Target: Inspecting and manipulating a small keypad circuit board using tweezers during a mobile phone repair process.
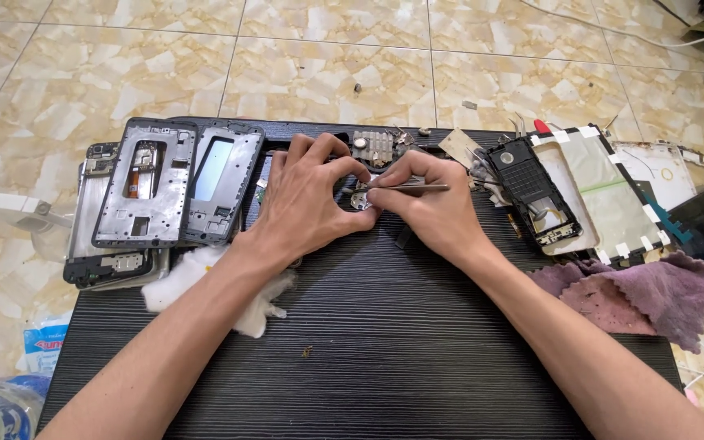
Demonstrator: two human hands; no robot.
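A: Locate the work item.

B: A small silvery metal part (360,198) sits on the dark ribbed board (385,342), between both hands, near the board's far edge.

A: Grip state?

B: The left hand (307,195) pinches the part with thumb and fingertips. The right hand (429,204) is closed on thin steel tweezers (405,188), tip touching the part.

A: Surroundings?

B: Left: grey metal phone frames (165,183), stacked; white cotton wad (205,285) beneath the left forearm. Right: a black opened phone body (531,191) and a purple cloth (645,293). The board rests on a beige tiled floor (327,57).
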